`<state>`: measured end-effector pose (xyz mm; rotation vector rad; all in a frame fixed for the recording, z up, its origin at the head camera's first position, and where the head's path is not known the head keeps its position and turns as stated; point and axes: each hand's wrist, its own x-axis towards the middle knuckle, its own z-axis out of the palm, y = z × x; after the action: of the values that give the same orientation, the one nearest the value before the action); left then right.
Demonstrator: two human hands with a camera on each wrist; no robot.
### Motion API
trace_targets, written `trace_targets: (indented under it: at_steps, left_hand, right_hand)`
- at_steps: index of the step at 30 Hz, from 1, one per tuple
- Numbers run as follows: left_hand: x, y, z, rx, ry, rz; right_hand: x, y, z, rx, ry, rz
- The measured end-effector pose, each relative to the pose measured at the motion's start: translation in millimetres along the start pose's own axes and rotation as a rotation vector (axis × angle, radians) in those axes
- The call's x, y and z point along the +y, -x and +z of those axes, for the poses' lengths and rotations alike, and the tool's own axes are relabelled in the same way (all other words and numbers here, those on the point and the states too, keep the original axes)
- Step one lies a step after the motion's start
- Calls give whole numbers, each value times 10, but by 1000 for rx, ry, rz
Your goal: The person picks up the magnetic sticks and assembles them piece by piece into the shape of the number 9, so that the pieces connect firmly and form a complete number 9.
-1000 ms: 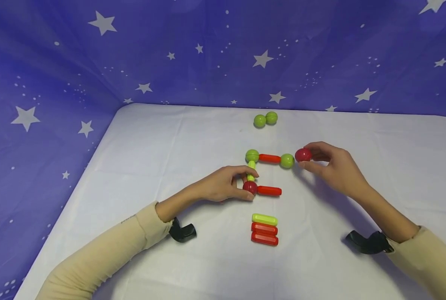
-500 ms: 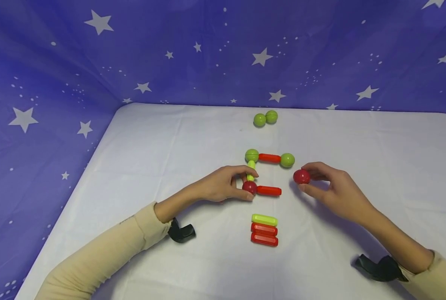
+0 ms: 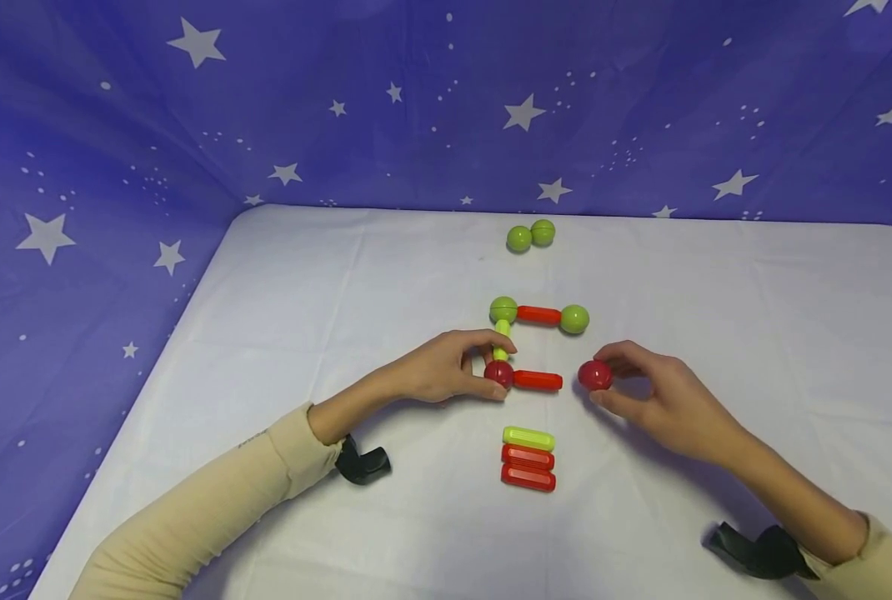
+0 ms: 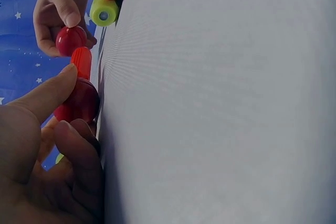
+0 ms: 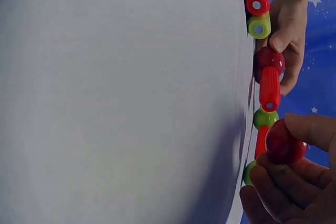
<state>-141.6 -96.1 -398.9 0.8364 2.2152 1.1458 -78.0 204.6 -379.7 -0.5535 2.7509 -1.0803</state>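
Note:
My left hand [image 3: 446, 367] grips a red ball [image 3: 499, 374] between thumb and fingers at the near left corner of a joined shape. From that ball a red rod [image 3: 538, 381] points right, its far end bare. A lime rod [image 3: 502, 340] runs up from the ball to a green ball [image 3: 503, 309], partly behind my fingers. Another red rod [image 3: 539, 315] links it to a second green ball [image 3: 575, 319]. My right hand [image 3: 671, 400] pinches a loose red ball [image 5: 285, 142], a short gap to the right of the bare rod end.
Two green balls [image 3: 519, 238] touch each other at the back of the white table [image 3: 326, 283]. Nearer me lie a lime rod [image 3: 528, 438] and two red rods [image 3: 528, 477] side by side. A blue starry cloth [image 3: 446, 100] hangs behind and at the left.
My right hand has come toward me and slightly left with the red ball, from beside the far right green ball to beside the bare red rod. The left hand stays put.

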Motion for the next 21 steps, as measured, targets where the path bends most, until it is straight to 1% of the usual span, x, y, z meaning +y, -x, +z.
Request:
trace_targets:
  at_steps: [4, 13, 17, 21]
  left_hand:
    - [-3, -3, 3, -1, 1, -2]
    - [-9, -9, 4, 2, 0, -7]
    - [-7, -4, 4, -1, -1, -6]
    - [0, -2, 3, -2, 7, -4]
  right_hand:
    - [-13, 3, 17, -20, 13, -9]
    - [-9, -8, 59, -36, 67, -42]
    - [-6, -6, 73, -39, 79, -40]
    - [0, 6, 80, -41, 74, -61]
